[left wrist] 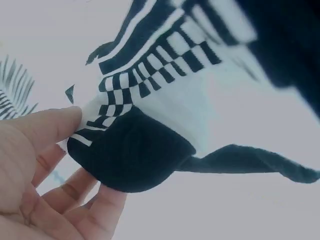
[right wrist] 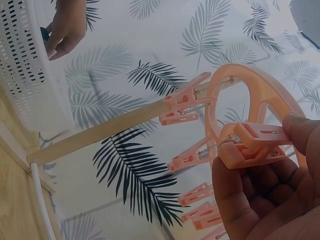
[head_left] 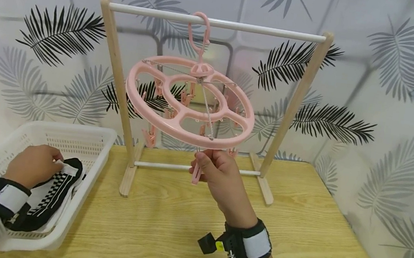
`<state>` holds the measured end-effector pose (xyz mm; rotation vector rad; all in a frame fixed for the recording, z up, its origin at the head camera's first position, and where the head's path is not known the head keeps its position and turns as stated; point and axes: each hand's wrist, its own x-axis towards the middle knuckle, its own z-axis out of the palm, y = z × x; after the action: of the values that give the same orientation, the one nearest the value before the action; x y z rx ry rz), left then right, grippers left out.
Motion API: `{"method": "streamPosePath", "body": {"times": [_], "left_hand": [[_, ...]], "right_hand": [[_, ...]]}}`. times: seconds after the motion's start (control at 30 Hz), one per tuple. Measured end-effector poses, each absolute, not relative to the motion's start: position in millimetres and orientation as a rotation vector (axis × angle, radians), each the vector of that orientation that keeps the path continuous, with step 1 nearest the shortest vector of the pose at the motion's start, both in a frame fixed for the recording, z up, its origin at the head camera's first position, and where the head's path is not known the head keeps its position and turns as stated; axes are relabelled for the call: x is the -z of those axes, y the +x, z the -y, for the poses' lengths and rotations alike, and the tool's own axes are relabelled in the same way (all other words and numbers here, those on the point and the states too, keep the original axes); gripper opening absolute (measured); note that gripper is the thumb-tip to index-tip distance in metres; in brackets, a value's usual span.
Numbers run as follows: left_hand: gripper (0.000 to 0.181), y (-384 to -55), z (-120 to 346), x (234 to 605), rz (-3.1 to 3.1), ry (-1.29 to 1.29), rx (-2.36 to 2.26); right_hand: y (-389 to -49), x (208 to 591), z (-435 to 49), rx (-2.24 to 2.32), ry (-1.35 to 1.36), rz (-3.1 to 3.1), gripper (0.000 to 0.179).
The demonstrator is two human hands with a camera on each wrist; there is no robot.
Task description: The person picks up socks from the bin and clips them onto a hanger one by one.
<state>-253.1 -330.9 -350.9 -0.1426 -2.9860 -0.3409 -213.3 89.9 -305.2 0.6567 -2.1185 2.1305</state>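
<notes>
A pink round clip hanger [head_left: 187, 137] hangs by its hook from the white bar of a wooden rack [head_left: 219, 23], and its ring tilts down toward the front right. At the ring's front edge my right hand [head_left: 220, 177] pinches a pink clothespin [right wrist: 255, 145] between thumb and fingers. Over the white basket [head_left: 105, 143], my left hand [head_left: 36, 165] pinches the edge of a black and white checkered sock [head_left: 51, 196]. In the left wrist view the sock's dark end [left wrist: 135, 155] lies against the fingers.
Several other pink clothespins [head_left: 150, 136] dangle below the ring. The rack's wooden feet [head_left: 127, 181] stand on the wood-grain table [head_left: 149, 233]. Behind it is a wall covering [head_left: 384, 123] with a leaf pattern. More pale cloth lies under the sock in the basket.
</notes>
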Motion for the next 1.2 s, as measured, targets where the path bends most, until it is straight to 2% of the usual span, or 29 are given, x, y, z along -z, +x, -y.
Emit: {"method": "streamPosePath", "body": {"times": [0.43, 0.77, 1.2], "left_hand": [[0.025, -221.0, 322.0, 322.4, 2.735, -0.157, 0.440], [0.041, -191.6, 287.2, 285.6, 2.699, -0.091, 0.584], [0.033, -159.6, 223.6, 251.2, 2.565, -0.154, 0.795]], "right_hand": [[-213.8, 306.2, -89.8, -2.139, 0.674, 2.106, 0.028], [-214.2, 307.1, -89.3, -2.151, 0.669, 2.103, 0.029], [-214.2, 306.9, -89.2, -2.152, 0.648, 2.114, 0.031]]}}
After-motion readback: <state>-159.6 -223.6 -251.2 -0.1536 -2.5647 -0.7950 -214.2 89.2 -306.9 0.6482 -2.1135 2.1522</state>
